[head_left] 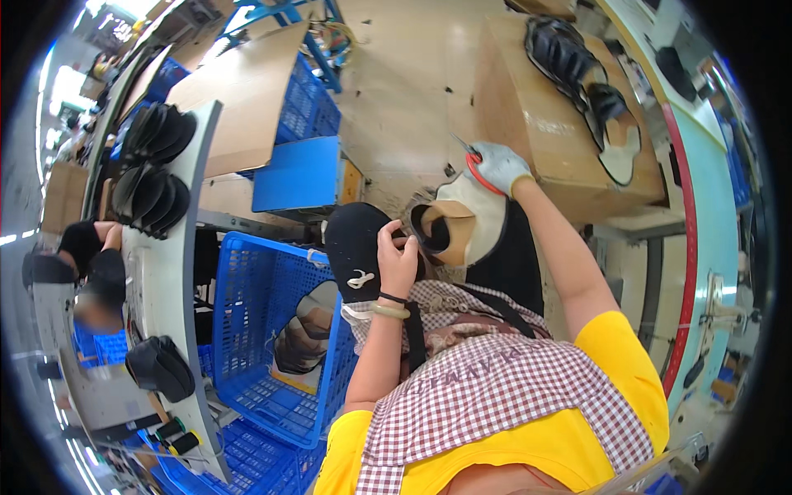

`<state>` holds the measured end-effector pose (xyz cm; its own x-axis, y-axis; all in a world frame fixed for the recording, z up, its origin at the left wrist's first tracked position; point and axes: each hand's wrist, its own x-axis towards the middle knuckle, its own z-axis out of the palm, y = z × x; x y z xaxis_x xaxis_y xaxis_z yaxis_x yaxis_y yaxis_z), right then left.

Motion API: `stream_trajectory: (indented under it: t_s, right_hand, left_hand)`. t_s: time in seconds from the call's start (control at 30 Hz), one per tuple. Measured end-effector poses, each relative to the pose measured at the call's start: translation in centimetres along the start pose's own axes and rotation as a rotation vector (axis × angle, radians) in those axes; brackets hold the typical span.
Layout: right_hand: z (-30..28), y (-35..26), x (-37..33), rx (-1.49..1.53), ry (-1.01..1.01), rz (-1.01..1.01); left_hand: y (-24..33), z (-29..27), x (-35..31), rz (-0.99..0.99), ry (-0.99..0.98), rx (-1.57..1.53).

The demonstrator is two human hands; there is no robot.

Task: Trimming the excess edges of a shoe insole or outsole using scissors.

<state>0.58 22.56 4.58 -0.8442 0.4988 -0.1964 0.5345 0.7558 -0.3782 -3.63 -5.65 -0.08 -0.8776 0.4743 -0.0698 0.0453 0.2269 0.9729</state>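
A shoe upper (483,210) with a pale lining and a tan and black strap loop lies across my lap. My left hand (398,257) pinches the edge of its dark loop, the fingers bent. My right hand (500,167), in a light grey glove, is closed around red-handled scissors (485,174) just beyond the pale part. Their metal tips point away and to the left. The blades look close together, and I cannot tell whether they touch the upper. Dark cloth covers my knees beneath the piece.
At my left stands a blue plastic basket (272,388) with shoe pieces (307,334) inside. A cardboard box (528,107) at the far right bears black strappy uppers (569,62). Stacked black pieces (153,198) line the left bench. Another person (103,272) sits beyond it.
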Motion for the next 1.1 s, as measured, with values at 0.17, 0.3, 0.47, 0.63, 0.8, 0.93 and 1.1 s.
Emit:
stream_trajectory:
  t_s: [0.17, 0.3, 0.47, 0.63, 0.8, 0.93, 1.1]
  right_hand:
    - [0.4, 0.7, 1.7, 0.008, -0.032, 0.026]
    - [0.2, -1.2, 2.0, 0.043, -0.052, 0.068]
    - [2.5, 4.6, 1.5, 0.679, 0.665, 0.231]
    - [-0.1, 1.3, -4.8, 1.185, 0.320, 0.343]
    - [-2.7, -1.0, -13.5, 1.023, -0.225, 0.211]
    - [-1.2, 0.8, -18.0, 1.360, -0.483, 0.196]
    - [0.3, 1.3, -18.6, 1.556, -0.896, 0.117]
  left_hand:
    - [0.6, 2.8, -1.4, -0.111, -0.587, 0.139]
    - [-0.3, 3.6, -2.1, -0.121, -0.612, 0.073]
    - [1.5, 2.5, -1.1, -0.319, -0.533, -0.403]
    - [0.2, 1.0, -1.3, -0.368, -0.352, -0.419]
    - [4.4, 1.4, -2.1, -0.089, -0.027, 0.178]
    - [5.7, 2.0, -2.2, 0.545, 0.110, 0.524]
    - [4.5, 2.3, -1.5, 0.676, -0.020, 0.507]
